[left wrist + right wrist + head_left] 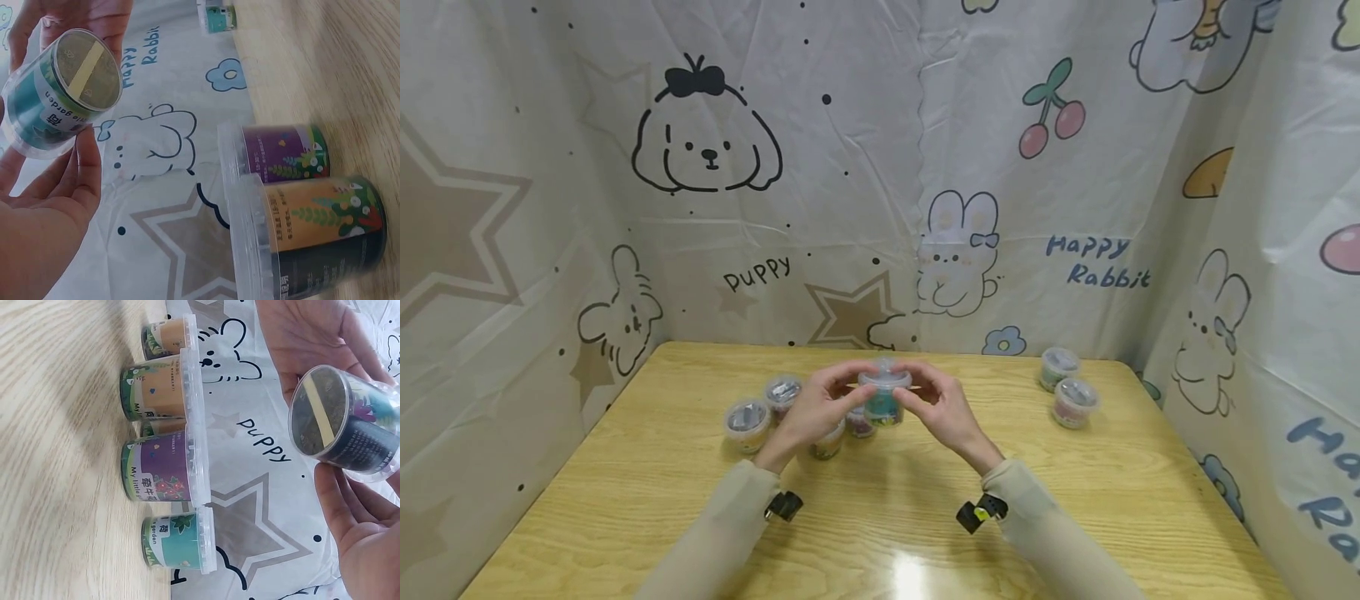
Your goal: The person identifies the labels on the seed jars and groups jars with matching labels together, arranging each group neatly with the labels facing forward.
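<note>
Both hands hold up a small clear-lidded plant-growing cup [883, 404] with a teal label, a little above the table. My left hand [816, 410] grips its left side, and my right hand [943, 410] grips the right side, with fingers and thumbs at the lid rim. In the left wrist view the cup [37, 109] is tilted, so its clear base shows dark contents and a pale yellow strip. Below and beside the left hand stand a purple-labelled cup [861, 425] and an orange-labelled cup [827, 446], partly hidden by that hand in the head view.
Further left stand two more lidded cups, one orange-labelled [747, 429] and one behind it [784, 392]. At the back right of the wooden table [1060, 500] are a greenish cup [1059, 371] and a pinkish cup [1075, 406]. A printed cloth [850, 208] hangs behind the table.
</note>
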A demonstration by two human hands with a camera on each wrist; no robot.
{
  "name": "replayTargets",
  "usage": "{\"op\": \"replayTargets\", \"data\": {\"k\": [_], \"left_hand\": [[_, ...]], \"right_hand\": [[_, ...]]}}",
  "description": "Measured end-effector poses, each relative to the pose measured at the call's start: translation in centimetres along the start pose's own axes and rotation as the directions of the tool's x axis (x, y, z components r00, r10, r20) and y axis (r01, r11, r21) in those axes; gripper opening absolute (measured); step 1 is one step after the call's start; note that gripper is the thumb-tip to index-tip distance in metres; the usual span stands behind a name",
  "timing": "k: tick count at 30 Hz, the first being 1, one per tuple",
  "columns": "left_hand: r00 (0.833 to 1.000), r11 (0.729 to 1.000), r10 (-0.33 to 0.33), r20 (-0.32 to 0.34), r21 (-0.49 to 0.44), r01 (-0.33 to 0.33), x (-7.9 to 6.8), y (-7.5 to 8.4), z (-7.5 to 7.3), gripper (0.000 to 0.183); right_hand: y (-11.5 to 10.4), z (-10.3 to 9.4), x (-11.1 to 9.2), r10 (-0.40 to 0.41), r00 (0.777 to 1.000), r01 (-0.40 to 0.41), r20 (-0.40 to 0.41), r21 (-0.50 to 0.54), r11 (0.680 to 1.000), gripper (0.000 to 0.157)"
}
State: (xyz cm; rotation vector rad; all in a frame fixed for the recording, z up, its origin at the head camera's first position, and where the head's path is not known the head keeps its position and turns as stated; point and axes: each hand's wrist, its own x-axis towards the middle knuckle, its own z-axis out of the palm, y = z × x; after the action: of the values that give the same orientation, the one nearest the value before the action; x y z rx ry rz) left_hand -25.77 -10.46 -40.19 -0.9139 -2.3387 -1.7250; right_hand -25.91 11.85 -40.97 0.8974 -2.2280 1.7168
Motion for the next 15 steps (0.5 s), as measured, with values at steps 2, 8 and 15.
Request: {"op": "replayTargets", "data": {"k": [2, 8, 15], "left_hand": [[1.0, 1.0, -0.004, -0.003, -0.017, 0.004, 0.03, 0.04, 0.11, 0.027], [0.997, 0.995, -0.044, -0.06, -0.092, 0.039, 0.03, 0.34, 0.43, 0.023], [0.988, 0.992, -0.029, -0.153, -0.122, 0.01, 0.2, 0.46, 0.92, 0.02]], "right_hand": [[0.07, -0.06, -0.05, 0.004, 1.0, -0.004, 0.015, 0.014, 1.0, 0.03], [-0.19, 0.1, 0.01, 0.077, 0.997, -0.077, 0.003, 0.001, 0.997, 0.036], [-0.58, 0.26, 0.3, 0.136, 0.989, -0.135, -0.055, 0.018, 0.991, 0.044]]}}
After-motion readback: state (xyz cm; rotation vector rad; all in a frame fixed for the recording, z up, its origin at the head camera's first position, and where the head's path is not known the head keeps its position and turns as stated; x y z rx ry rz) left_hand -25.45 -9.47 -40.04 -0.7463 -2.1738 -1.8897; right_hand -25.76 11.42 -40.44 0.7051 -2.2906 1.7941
